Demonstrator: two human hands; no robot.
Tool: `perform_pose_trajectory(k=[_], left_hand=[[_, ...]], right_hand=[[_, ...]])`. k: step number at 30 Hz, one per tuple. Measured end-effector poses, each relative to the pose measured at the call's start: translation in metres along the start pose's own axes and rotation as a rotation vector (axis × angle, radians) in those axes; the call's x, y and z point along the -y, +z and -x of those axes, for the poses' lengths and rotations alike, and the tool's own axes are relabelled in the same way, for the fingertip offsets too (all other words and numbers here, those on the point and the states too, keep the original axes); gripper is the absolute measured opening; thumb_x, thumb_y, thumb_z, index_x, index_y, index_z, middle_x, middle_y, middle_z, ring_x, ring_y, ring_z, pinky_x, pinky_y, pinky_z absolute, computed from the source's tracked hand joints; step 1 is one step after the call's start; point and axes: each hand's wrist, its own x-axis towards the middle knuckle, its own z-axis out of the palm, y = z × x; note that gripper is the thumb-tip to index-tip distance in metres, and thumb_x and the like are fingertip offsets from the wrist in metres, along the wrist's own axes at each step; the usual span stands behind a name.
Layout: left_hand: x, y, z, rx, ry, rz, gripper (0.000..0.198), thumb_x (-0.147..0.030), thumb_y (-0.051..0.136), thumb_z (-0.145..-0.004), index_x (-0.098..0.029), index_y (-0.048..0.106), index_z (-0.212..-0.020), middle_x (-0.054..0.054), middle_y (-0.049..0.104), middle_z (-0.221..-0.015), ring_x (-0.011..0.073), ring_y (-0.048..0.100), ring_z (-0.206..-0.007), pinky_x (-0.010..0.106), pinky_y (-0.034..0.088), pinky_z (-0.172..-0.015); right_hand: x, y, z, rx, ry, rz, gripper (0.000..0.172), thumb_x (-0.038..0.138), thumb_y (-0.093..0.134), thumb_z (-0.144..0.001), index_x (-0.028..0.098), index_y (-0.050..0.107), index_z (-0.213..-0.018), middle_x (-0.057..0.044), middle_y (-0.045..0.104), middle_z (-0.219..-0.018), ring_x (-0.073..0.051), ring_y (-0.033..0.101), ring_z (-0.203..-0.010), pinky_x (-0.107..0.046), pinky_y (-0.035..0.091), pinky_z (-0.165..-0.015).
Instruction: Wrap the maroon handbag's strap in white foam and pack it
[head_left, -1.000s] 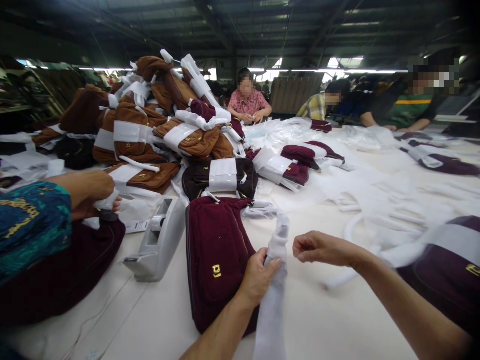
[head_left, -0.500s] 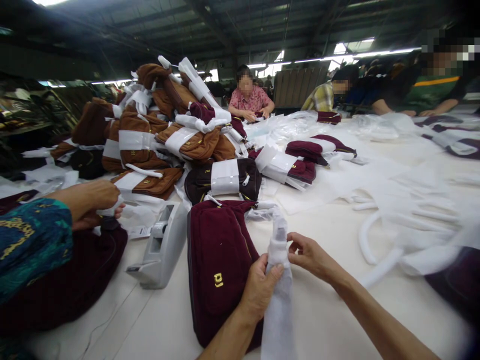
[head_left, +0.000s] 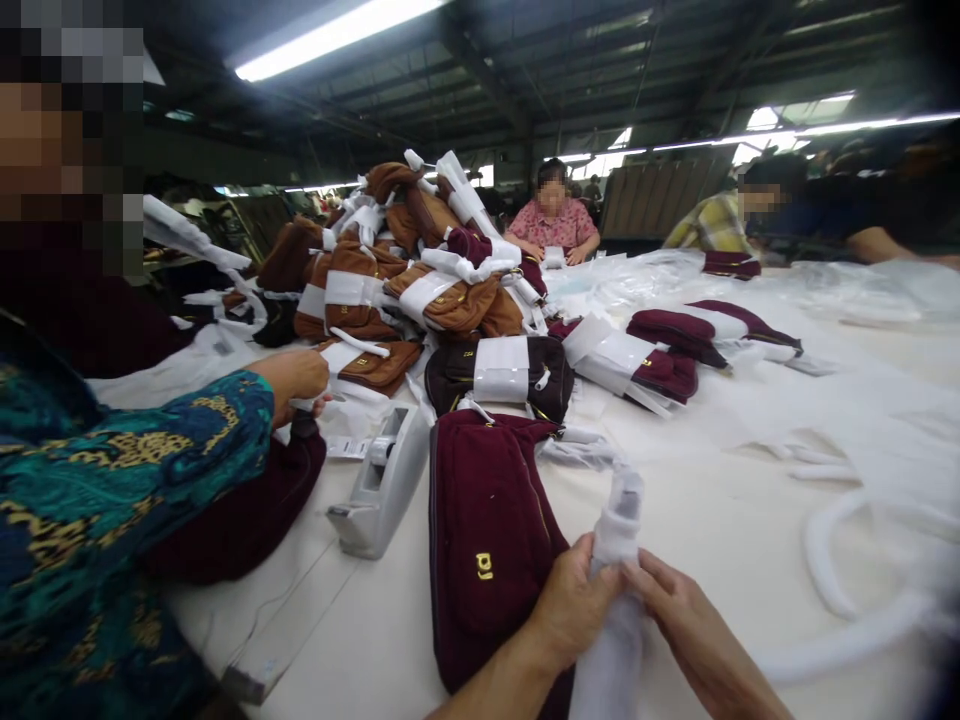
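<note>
The white wrap [head_left: 619, 535] was held upright between two hands, its narrow top projecting beyond the fingers and its loose length hanging below them. It was gripped by the left hand [head_left: 574, 605], whose fingers were closed around it with the thumb laid across the near face. By the right hand [head_left: 671, 600] the right edge of the wrap was pinched, the fingers bunched almost together just beside the left thumb; how firmly it was pressed could not be told. Just left of the fingers the maroon bag [head_left: 491, 520] was laid on the tabletop [head_left: 360, 640], its gold emblem [head_left: 484, 566] turned upward and its lower right part covered by the left forearm. Farther left of the fingers, beside that bag, the grey tape dispenser [head_left: 382, 490] was seen, and past it a second maroon bag [head_left: 240, 530] was being handled by a co-worker's hand [head_left: 296, 380]. Beyond the fingers, a dark brown bag [head_left: 452, 378] was placed, banded in white, with tan bags [head_left: 345, 315] heaped behind it. To the right of the fingers a white tube [head_left: 840, 650] was left lying curved
</note>
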Motion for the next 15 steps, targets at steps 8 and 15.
perform_pose_trajectory(k=[8,15], left_hand=[[-0.01,0.004,0.01,0.059,-0.011,-0.259,0.045,-0.013,0.041,-0.076,-0.017,0.046,-0.12,0.005,0.057,-0.106,0.0194,0.051,-0.093,0.029,0.038,-0.082],[-0.07,-0.017,0.012,0.129,0.16,-1.123,0.049,-0.02,0.043,-0.079,-0.014,0.04,-0.127,0.012,0.045,-0.126,0.0252,0.039,-0.117,0.037,0.03,-0.099]], right_hand=[[-0.008,0.016,-0.001,-0.144,0.027,0.081,0.056,0.053,0.062,-0.067,0.017,0.058,-0.11,-0.007,0.066,-0.097,-0.027,0.059,-0.091,-0.032,0.048,-0.077],[-0.033,0.006,0.013,-0.261,0.116,-0.153,0.063,0.058,0.064,-0.06,0.014,0.061,-0.105,-0.008,0.069,-0.078,-0.031,0.064,-0.078,-0.034,0.054,-0.064]])
